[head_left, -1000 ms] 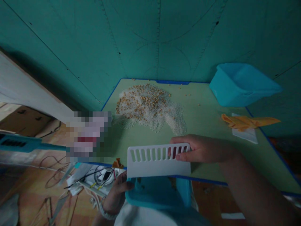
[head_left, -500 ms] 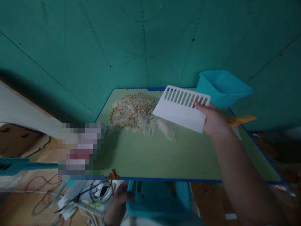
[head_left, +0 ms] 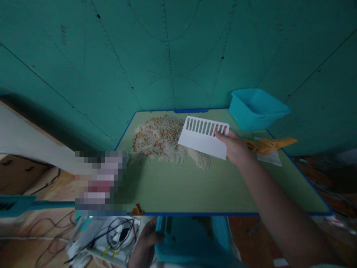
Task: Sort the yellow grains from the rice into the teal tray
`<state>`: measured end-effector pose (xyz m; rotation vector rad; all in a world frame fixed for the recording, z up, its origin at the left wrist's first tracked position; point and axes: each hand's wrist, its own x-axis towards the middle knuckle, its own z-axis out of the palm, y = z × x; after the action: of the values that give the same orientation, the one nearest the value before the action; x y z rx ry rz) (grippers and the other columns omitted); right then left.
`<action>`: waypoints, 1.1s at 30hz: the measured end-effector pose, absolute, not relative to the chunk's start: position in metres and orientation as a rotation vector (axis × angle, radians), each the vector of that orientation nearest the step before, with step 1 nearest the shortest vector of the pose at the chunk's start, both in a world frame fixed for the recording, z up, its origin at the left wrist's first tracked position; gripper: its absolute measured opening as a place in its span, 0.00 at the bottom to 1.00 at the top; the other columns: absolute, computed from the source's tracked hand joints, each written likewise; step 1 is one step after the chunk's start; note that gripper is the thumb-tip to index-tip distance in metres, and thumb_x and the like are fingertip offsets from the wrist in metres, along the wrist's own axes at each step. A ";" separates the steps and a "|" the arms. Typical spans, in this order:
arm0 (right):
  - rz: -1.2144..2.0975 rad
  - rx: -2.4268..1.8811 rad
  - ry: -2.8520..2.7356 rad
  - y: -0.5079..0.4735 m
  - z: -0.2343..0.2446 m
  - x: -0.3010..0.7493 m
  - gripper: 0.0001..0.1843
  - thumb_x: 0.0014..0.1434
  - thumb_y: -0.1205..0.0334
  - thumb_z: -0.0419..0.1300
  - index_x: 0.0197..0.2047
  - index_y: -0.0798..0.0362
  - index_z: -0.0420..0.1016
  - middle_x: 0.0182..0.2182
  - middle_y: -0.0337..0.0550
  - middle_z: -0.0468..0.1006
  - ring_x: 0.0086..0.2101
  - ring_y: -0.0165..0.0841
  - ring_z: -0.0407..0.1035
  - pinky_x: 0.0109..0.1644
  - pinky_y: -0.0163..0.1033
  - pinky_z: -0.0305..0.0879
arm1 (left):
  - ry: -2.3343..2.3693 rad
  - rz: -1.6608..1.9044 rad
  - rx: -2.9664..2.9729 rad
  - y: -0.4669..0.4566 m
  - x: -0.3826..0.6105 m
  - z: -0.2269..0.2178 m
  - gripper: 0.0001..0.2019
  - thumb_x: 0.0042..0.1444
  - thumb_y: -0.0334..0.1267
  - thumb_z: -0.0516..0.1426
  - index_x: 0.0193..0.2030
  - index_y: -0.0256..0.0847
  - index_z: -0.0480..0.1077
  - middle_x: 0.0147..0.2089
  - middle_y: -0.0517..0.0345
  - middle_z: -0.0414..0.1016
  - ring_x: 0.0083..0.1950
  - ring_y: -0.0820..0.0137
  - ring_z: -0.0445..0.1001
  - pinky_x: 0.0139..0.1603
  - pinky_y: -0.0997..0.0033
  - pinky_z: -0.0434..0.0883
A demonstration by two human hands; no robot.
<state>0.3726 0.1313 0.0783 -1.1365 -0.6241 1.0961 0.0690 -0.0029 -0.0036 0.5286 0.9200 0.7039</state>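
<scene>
My right hand [head_left: 235,147] grips a white slotted plastic scraper [head_left: 203,138] by its right end, holding it low over the right edge of a pile of white grains mixed with yellow-brown seeds [head_left: 164,139]. The pile lies at the back left of a green board with a blue rim [head_left: 195,186]. Below the board's near edge, my left hand [head_left: 145,243] clasps the left rim of a teal tub [head_left: 192,238] held under that edge.
A second teal tub [head_left: 258,108] stands at the board's back right corner. An orange cloth [head_left: 267,144] lies on white paper beside it. Teal wall panels rise behind. Cables and a white device [head_left: 117,232] clutter the floor at lower left. A blurred patch sits left of the board.
My right hand has carried the scraper from the board's near edge up and back to the pile, then lowered it onto the pile's right side. My left hand keeps the tub below the edge.
</scene>
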 end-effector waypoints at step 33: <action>1.137 -1.176 -0.636 0.122 0.087 0.359 0.18 0.36 0.57 0.69 0.32 0.49 0.71 0.28 0.36 0.77 0.29 0.33 0.71 0.36 0.40 0.66 | 0.970 0.726 0.548 -0.001 0.065 -0.020 0.10 0.33 0.30 0.61 0.28 0.38 0.77 0.19 0.58 0.76 0.28 0.62 0.76 0.33 0.66 0.72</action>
<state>0.3588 0.1221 0.0870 -1.1763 -0.6359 1.1367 0.0648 -0.0011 -0.0200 0.5479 0.9698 0.7265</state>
